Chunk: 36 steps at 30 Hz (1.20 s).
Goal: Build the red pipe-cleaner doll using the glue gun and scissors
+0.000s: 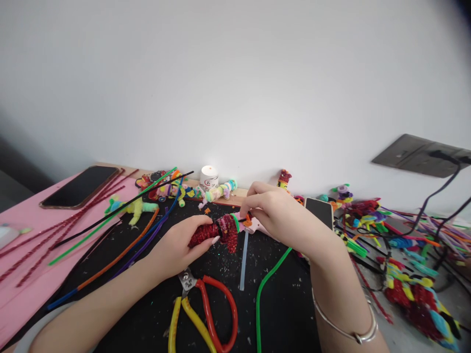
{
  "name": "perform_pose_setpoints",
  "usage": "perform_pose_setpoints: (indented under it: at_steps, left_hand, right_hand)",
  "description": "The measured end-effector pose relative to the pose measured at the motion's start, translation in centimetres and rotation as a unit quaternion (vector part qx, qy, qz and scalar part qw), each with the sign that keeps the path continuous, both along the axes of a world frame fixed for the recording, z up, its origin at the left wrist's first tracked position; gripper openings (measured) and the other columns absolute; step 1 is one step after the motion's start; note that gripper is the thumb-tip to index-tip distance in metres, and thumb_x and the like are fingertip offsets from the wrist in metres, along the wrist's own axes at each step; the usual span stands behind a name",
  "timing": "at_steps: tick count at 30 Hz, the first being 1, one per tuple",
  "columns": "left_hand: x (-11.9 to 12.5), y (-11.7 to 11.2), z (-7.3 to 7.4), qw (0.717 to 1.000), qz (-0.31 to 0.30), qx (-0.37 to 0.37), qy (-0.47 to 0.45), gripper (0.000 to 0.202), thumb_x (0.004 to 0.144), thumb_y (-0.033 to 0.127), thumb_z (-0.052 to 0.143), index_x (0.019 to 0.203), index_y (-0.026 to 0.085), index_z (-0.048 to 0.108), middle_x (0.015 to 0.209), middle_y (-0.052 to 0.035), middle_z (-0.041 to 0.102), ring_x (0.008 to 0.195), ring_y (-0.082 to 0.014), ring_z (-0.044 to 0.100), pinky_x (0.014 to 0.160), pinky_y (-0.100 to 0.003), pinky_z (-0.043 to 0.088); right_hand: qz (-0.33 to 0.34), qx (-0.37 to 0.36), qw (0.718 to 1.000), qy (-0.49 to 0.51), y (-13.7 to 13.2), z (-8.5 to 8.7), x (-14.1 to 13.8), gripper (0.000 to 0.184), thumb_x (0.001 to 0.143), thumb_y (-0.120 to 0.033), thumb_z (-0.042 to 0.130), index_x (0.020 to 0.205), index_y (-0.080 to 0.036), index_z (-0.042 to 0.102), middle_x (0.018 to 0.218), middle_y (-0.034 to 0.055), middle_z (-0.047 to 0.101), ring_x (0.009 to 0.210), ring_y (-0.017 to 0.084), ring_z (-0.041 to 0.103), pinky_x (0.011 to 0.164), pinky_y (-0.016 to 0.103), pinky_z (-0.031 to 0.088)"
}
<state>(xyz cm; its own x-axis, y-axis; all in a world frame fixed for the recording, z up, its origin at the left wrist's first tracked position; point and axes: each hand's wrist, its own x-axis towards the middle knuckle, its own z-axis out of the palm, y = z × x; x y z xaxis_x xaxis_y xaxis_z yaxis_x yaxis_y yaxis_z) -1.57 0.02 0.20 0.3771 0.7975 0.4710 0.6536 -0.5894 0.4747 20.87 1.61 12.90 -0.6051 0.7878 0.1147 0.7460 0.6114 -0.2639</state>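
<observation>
My left hand is wrapped round the body of a pipe-cleaner figure, made of red glittery stems with a green ring near its right end. From the right, my right hand reaches to that end, thumb and fingers pinched together. What they hold is too small and partly hidden to name; an orange piece shows just below the fingertips. Behind my right hand is a pink glue gun, largely covered. A translucent glue stick points down from beside it.
Pliers with red and yellow handles lie before me on the black mat. A green pipe cleaner curves nearby. At left are a phone and loose stems; a white jar stands by the wall. Pipe-cleaner figures crowd the right.
</observation>
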Motion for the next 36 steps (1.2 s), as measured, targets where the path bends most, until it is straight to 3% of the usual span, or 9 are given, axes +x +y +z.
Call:
perform_pose_setpoints:
  at_steps: [22,36]
  left_hand:
    - [0.0,0.0,0.23,1.0,0.003,-0.017,0.006,0.025,0.088,0.035,0.05,0.108,0.021,0.055,0.099,-0.0052,0.069,0.085,-0.0201,0.066,0.079,-0.03,0.053]
    - [-0.06,0.17,0.1,1.0,0.014,-0.015,-0.001,0.026,0.089,0.037,0.049,0.108,0.02,0.054,0.1,-0.0055,0.069,0.087,-0.0199,0.067,0.079,-0.03,0.053]
  right_hand:
    - [0.001,-0.013,1.0,-0.024,-0.03,0.02,-0.17,0.026,0.086,-0.003,0.045,0.074,-0.017,0.064,0.085,0.003,0.051,0.07,0.011,0.048,0.065,0.024,0.034]
    - [-0.008,0.001,1.0,-0.028,-0.07,-0.04,-0.11,0.027,0.085,-0.002,0.044,0.08,-0.018,0.066,0.087,0.0035,0.052,0.069,0.011,0.047,0.063,0.025,0.034]
